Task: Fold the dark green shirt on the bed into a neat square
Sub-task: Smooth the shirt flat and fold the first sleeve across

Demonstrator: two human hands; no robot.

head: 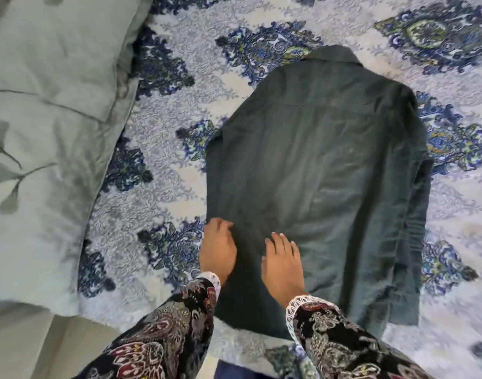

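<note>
The dark green shirt [316, 173] lies back-up on the patterned bedspread [261, 36], collar toward the far edge, sides folded in. The left hand [217, 250] curls over the shirt's left edge, fingers bent onto the cloth; the right hand [283, 265] rests flat, fingers together, near the hem. Grey-green pillows [43, 105] lie along the left edge

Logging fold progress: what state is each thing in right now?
Dark green shirt: back up, collar far, sides folded in, not yet a square.
Left hand: on the shirt's left edge, fingers curled.
Right hand: flat, open, pressing the shirt.
Pillow: lying left of the shirt.
</note>
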